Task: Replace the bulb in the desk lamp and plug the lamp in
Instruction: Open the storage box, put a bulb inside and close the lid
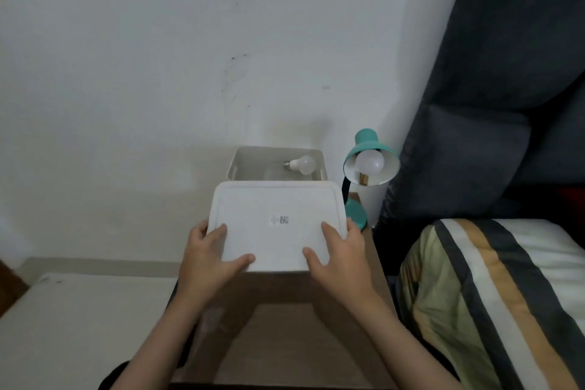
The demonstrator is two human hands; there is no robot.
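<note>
Head view showed both hands' fingers clamped on the white lid (278,225), baring the spare bulb (302,164); next, set it aside.

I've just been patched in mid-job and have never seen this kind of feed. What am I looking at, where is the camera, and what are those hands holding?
There is no machine here: a person works with bare hands, and the single picture comes from a wide-angle camera worn on their head, looking forward and down.

The left hand and right hand each have a grip on one side of a flat white lid, thumbs on top. It is off its box.

Behind the lid stands an open white box with a loose bulb lying inside. To its right is a teal desk lamp, with another bulb showing in its shade. All of it sits on a narrow wooden table against a white wall, beside a bed with striped bedding. No plug or socket is visible.
</note>
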